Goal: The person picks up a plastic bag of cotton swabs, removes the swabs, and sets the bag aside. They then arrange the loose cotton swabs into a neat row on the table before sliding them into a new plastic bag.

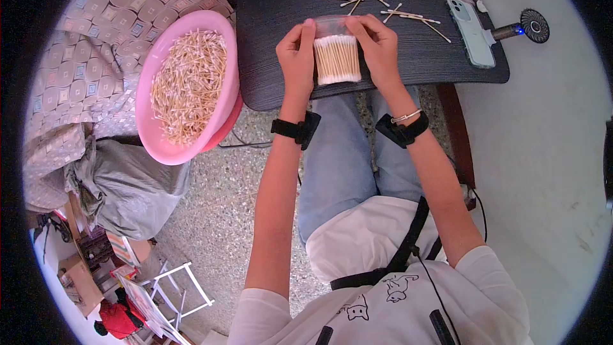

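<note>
L hand (pixel 299 49) & R hand (pixel 378 45) are pinching a clear bag (pixel 330 25) of swabs (pixel 336 61) by its top end, over desk (pixel 271 6) nr front edge; pink basin (pixel 232 76) w/ loose swabs (pixel 190 86) is sitting L.

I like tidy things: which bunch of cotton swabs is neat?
The bunch in the clear bag between left hand and right hand: its sticks align, while swabs in the pink bowl and on the table lie jumbled.

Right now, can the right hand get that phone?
Probably yes. The right hand holds the clear bag of swabs, so it would need to let go; only a few loose swabs lie near the way to the phone.
</note>
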`<state>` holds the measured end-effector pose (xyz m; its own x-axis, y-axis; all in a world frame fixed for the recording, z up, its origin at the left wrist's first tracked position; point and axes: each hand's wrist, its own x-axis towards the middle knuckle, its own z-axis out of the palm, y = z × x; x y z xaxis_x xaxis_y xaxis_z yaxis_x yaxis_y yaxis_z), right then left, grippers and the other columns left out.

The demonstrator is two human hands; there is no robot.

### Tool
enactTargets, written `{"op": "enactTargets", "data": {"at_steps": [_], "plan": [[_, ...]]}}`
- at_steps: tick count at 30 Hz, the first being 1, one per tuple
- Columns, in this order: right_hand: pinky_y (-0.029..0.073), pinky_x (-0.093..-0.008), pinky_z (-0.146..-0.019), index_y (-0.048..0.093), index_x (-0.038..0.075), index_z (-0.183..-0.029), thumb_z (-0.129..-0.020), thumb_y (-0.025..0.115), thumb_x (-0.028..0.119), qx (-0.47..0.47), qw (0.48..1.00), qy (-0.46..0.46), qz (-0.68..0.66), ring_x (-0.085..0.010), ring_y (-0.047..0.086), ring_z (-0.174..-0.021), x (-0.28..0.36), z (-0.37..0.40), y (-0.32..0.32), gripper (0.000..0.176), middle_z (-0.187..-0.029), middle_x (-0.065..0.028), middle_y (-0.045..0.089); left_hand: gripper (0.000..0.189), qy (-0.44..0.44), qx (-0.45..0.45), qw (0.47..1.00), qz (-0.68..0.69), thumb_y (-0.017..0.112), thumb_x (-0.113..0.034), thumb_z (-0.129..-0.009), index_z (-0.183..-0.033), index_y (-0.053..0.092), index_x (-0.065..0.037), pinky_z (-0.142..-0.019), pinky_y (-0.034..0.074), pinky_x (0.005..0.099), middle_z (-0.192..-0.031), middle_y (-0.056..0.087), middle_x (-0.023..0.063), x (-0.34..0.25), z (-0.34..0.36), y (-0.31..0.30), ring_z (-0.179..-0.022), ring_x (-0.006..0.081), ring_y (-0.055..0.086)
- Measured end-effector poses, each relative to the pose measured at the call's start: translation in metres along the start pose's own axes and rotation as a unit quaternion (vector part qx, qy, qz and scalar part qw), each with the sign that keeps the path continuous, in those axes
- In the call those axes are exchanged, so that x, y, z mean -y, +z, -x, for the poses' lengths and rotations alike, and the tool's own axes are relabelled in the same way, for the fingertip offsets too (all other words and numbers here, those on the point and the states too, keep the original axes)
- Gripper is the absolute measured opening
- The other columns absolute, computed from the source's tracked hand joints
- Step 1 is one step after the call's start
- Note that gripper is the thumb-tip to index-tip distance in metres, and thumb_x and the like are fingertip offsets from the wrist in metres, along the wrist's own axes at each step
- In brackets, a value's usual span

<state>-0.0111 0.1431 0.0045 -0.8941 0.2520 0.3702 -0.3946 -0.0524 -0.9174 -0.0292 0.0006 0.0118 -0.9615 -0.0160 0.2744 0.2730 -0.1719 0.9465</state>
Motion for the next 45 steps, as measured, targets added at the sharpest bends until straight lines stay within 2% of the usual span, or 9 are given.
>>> {"op": "enactTargets", "data": {"at_steps": [3, 4, 6, 13, 22, 30, 39, 45], "plan": [[0.043, -0.0214, -0.064, 0.068, -0.003, -0.092, -0.090, 0.064, 0.016, -0.012, 0.999, -0.028, 0.012, -0.0063, 0.053, -0.071, -0.003, -0.002, 0.001, 0.019, -0.078, -0.0013, 0.061, 0.023, 0.013, -0.035, 0.999, 0.026, 0.059, -0.019, -0.094, -0.087, 0.065, 0.002, -0.062, 0.042, 0.0203, -0.075, 0.060, -0.0020, 0.003, -0.001, 0.004, -0.069, 0.0035, 0.051], [0.043, -0.0215, -0.064, 0.068, -0.003, -0.092, -0.090, 0.063, 0.016, -0.009, 1.000, -0.008, -0.005, -0.0063, 0.054, -0.071, -0.003, -0.002, 0.002, 0.020, -0.078, -0.0014, 0.062, 0.023, 0.026, -0.055, 0.997, 0.038, 0.059, -0.020, -0.094, -0.086, 0.065, 0.002, -0.062, 0.042, 0.0202, -0.075, 0.060, -0.0021, 0.003, -0.001, 0.006, -0.069, 0.0035, 0.051], [0.045, -0.0218, -0.064, 0.068, -0.003, -0.092, -0.091, 0.062, 0.018, -0.002, 0.999, 0.031, -0.039, -0.0063, 0.055, -0.071, -0.002, 0.000, 0.004, 0.021, -0.078, -0.0015, 0.064, 0.023, 0.021, -0.048, 0.998, 0.041, 0.060, -0.020, -0.094, -0.087, 0.066, 0.002, -0.061, 0.042, 0.0203, -0.075, 0.061, -0.0019, 0.006, -0.002, 0.001, -0.068, 0.0039, 0.052], [0.048, -0.0218, -0.068, 0.068, -0.003, -0.092, -0.092, 0.060, 0.020, 0.004, 0.999, 0.034, -0.007, -0.0073, 0.060, -0.075, -0.006, -0.001, 0.002, 0.023, -0.082, -0.0032, 0.068, 0.017, -0.020, -0.034, 0.998, 0.054, 0.062, -0.015, -0.092, -0.089, 0.066, 0.001, -0.062, 0.043, 0.0204, -0.077, 0.063, 0.0004, 0.010, -0.002, -0.002, -0.066, 0.0051, 0.053], [0.050, -0.0232, -0.072, 0.068, -0.003, -0.093, -0.092, 0.062, 0.018, -0.026, 0.997, 0.043, -0.055, -0.0099, 0.063, -0.078, 0.000, 0.000, 0.003, 0.021, -0.084, -0.0053, 0.068, 0.012, -0.009, -0.026, 0.994, 0.105, 0.060, -0.007, -0.091, -0.095, 0.065, 0.003, -0.075, 0.051, 0.0258, -0.085, 0.069, 0.0100, 0.012, -0.004, -0.001, -0.080, 0.0158, 0.067], [0.051, -0.0229, -0.071, 0.066, -0.002, -0.094, -0.089, 0.065, 0.012, -0.064, 0.996, 0.024, -0.057, -0.0095, 0.063, -0.076, -0.001, 0.000, 0.002, 0.015, -0.084, -0.0058, 0.068, 0.012, -0.015, -0.046, 0.996, 0.073, 0.061, -0.008, -0.090, -0.095, 0.063, 0.003, -0.075, 0.051, 0.0255, -0.086, 0.069, 0.0118, 0.009, -0.003, -0.001, -0.079, 0.0157, 0.067], [0.050, -0.0222, -0.071, 0.065, -0.002, -0.092, -0.089, 0.065, 0.012, -0.073, 0.995, 0.036, -0.050, -0.0088, 0.062, -0.077, -0.005, 0.000, 0.003, 0.015, -0.082, -0.0042, 0.067, 0.011, -0.008, -0.047, 0.997, 0.068, 0.062, -0.007, -0.090, -0.094, 0.063, 0.003, -0.075, 0.051, 0.0251, -0.085, 0.068, 0.0106, 0.009, -0.002, -0.002, -0.079, 0.0150, 0.066], [0.050, -0.0229, -0.073, 0.066, -0.003, -0.095, -0.091, 0.064, 0.017, -0.045, 0.996, 0.039, -0.059, -0.0087, 0.062, -0.079, -0.002, 0.000, 0.002, 0.021, -0.084, -0.0039, 0.067, 0.011, -0.001, -0.023, 0.996, 0.083, 0.063, -0.007, -0.089, -0.094, 0.063, 0.003, -0.075, 0.051, 0.0242, -0.086, 0.068, 0.0092, 0.008, -0.002, 0.001, -0.079, 0.0140, 0.065]]}}
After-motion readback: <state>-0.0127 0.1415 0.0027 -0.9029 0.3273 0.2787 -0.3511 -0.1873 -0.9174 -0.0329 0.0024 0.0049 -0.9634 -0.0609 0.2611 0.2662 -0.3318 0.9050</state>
